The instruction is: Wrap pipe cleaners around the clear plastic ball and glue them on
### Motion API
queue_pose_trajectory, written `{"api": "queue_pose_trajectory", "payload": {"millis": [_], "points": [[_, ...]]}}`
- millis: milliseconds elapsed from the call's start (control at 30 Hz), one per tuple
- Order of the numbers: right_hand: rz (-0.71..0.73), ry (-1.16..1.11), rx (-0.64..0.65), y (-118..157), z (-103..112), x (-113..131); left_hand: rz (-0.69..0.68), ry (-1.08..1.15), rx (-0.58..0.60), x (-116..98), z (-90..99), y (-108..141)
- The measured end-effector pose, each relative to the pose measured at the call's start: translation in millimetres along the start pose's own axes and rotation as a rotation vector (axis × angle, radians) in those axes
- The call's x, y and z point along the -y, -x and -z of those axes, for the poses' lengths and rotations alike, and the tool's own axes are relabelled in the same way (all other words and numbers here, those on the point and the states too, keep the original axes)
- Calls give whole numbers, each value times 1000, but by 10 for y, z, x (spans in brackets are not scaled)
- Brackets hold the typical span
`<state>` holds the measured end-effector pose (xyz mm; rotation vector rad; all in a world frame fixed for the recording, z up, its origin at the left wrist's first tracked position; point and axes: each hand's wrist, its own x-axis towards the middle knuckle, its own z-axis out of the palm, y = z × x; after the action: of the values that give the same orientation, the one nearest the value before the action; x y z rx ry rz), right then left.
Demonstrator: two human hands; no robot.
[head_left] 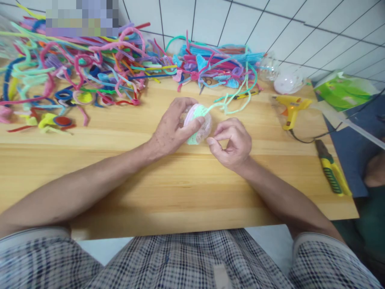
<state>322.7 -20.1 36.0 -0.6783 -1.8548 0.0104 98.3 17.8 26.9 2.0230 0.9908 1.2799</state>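
Observation:
A clear round ball [205,129] wrapped with bands of lilac and mint-green fuzzy stems is held above the wooden table. My left hand [174,128] grips it from the left, thumb lying across the front. From its top a mint-green stem [221,105] runs off to the right in loose loops. Just right of the ball, my right hand [231,143] has its thumb and forefinger brought close together in a pinch. Whatever may lie between those fingertips is too small to make out.
Tangled colourful fuzzy stems [87,72] cover the back left, with bundled stems [216,60] beside them. Clear balls [287,82] stand back right. A yellow glue gun [291,107] and pliers [331,170] lie near the table's right edge. A person's arm [375,170] shows at far right.

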Motion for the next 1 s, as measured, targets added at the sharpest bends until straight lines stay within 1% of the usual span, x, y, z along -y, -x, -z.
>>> {"api": "queue_pose_trajectory", "payload": {"millis": [67,200,400,600,767,900,1000], "points": [[-9,-22,11,-2,17,4,-8,-5,0,5,2,-1],[-26,-63,76,-4,54,5,2,-34,7,-8,10,-4],[-31,29,4,2,4,-26,-4,-6,16,-33,24,-2],[-56,58,115,32,15,-45,-35,-48,10,-82,25,32],[-37,113,104,50,34,-64,-107,-70,15,-116,9,68],[-75,86,150,80,25,-98,-123,-88,21,-122,10,81],[-68,67,170,89,24,-104,-136,-80,28,-125,15,85]]}}
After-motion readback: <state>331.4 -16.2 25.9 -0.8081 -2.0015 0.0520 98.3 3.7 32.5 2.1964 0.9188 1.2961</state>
